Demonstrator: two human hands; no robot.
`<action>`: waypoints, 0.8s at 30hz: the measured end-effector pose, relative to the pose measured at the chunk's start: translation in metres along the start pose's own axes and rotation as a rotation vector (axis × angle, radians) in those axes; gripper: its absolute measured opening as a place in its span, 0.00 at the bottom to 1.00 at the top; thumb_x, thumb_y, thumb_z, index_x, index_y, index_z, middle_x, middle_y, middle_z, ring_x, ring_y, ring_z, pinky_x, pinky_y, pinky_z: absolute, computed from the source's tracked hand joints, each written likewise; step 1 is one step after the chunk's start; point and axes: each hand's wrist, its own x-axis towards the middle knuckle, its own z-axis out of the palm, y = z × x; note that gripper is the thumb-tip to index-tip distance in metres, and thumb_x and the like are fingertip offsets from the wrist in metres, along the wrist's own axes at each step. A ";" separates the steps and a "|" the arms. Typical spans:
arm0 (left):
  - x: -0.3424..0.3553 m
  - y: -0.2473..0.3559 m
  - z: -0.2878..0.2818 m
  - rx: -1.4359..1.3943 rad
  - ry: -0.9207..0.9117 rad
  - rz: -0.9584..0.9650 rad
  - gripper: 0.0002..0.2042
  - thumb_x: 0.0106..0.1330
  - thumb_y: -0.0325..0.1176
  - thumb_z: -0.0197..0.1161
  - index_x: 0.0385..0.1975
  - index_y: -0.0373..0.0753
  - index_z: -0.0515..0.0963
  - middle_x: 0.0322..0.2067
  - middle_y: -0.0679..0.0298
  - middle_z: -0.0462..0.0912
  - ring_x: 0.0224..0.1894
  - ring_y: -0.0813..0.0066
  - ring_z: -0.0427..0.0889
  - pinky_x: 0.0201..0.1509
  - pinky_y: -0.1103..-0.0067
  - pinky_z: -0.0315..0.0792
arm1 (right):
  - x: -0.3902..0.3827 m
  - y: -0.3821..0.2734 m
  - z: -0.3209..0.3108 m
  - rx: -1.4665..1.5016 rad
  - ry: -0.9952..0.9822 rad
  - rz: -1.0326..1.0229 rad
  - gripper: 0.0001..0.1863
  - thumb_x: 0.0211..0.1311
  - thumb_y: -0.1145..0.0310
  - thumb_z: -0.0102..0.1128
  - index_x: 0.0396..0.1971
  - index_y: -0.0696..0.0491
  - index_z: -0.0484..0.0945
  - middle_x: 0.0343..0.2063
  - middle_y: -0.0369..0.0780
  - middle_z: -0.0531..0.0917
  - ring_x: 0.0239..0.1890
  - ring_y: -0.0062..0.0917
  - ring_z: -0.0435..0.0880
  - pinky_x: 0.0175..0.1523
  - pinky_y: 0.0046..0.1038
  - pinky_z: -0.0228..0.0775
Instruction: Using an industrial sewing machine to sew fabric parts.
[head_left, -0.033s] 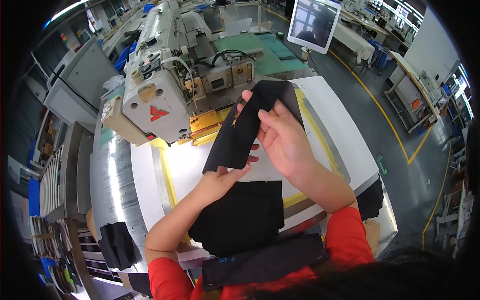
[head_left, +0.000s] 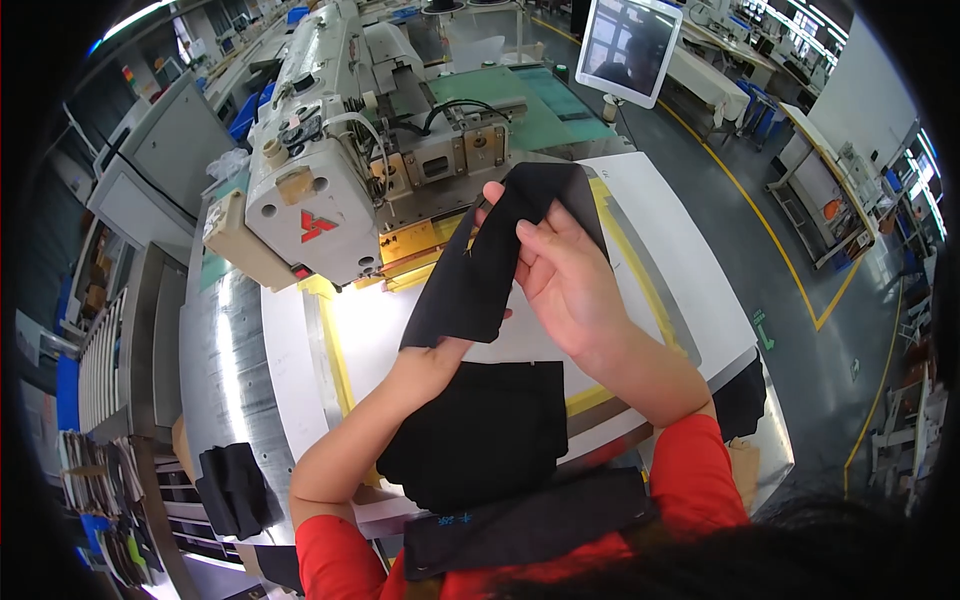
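A long black fabric piece (head_left: 465,285) is held up in front of the sewing machine's head, folded over at its top. A small yellow mark shows on it, perhaps stitching or thread. My right hand (head_left: 565,280) pinches the upper part between thumb and fingers, with some fingertips showing past its far side. Down at the lower end, my left hand (head_left: 430,370) has hold of the piece, its fingers mostly hidden behind the cloth. Just below lies a stack of black fabric (head_left: 480,430) on the white work surface, close to my left wrist.
At the left stands the sewing machine (head_left: 320,200), its lamp lighting the white sheet (head_left: 350,330) edged with yellow tape. A screen (head_left: 628,50) is at the back right. More black cloth (head_left: 232,490) lies on the metal tabletop (head_left: 225,380) at left. Another dark piece (head_left: 530,515) lies nearest me.
The fabric's lower end has shifted slightly down and left. My left thumb, earlier over the cloth's lower edge, now goes behind it. My right hand has barely moved.
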 end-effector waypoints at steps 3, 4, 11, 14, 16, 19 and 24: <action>-0.002 0.002 -0.011 0.200 0.184 0.014 0.18 0.65 0.27 0.58 0.54 0.33 0.69 0.48 0.59 0.76 0.47 0.71 0.78 0.52 0.77 0.70 | -0.001 0.001 -0.002 -0.001 -0.013 0.007 0.21 0.66 0.73 0.48 0.59 0.54 0.64 0.58 0.38 0.73 0.58 0.26 0.72 0.63 0.30 0.61; -0.003 0.004 -0.014 0.195 0.184 0.015 0.18 0.65 0.27 0.58 0.54 0.33 0.69 0.48 0.59 0.76 0.47 0.71 0.78 0.52 0.77 0.70 | -0.001 0.002 -0.004 -0.026 0.009 -0.031 0.21 0.66 0.73 0.49 0.58 0.54 0.65 0.58 0.38 0.73 0.57 0.25 0.72 0.63 0.30 0.61; 0.001 0.027 -0.003 0.221 -0.128 0.131 0.25 0.61 0.28 0.64 0.59 0.34 0.66 0.49 0.57 0.76 0.51 0.69 0.77 0.50 0.75 0.74 | -0.001 0.008 -0.002 -0.099 0.075 -0.105 0.19 0.65 0.72 0.52 0.56 0.53 0.67 0.55 0.37 0.75 0.55 0.22 0.73 0.62 0.30 0.61; -0.002 0.030 0.004 -0.088 0.056 0.062 0.21 0.68 0.28 0.56 0.60 0.32 0.65 0.49 0.56 0.76 0.46 0.68 0.80 0.47 0.78 0.74 | -0.001 0.011 -0.003 -0.116 0.017 -0.077 0.18 0.66 0.69 0.52 0.55 0.53 0.67 0.54 0.38 0.75 0.54 0.24 0.74 0.62 0.31 0.62; -0.001 0.037 -0.006 0.012 0.140 0.022 0.20 0.70 0.30 0.53 0.60 0.32 0.66 0.46 0.57 0.78 0.43 0.69 0.82 0.47 0.78 0.74 | 0.002 0.011 -0.004 -0.118 0.014 -0.097 0.18 0.67 0.67 0.51 0.54 0.54 0.67 0.54 0.40 0.76 0.52 0.26 0.76 0.61 0.33 0.64; 0.002 0.047 -0.013 0.220 0.210 0.130 0.17 0.71 0.30 0.51 0.56 0.30 0.70 0.41 0.57 0.80 0.40 0.71 0.82 0.46 0.79 0.73 | 0.003 0.011 -0.008 -0.096 0.040 -0.090 0.13 0.67 0.65 0.51 0.48 0.53 0.71 0.47 0.39 0.80 0.48 0.24 0.78 0.56 0.33 0.67; 0.002 0.063 -0.031 0.200 0.216 0.126 0.15 0.71 0.28 0.51 0.53 0.28 0.72 0.37 0.58 0.81 0.37 0.73 0.81 0.48 0.78 0.72 | 0.005 0.012 -0.019 -0.153 0.092 -0.024 0.06 0.65 0.66 0.56 0.31 0.52 0.77 0.33 0.36 0.81 0.39 0.20 0.79 0.45 0.30 0.70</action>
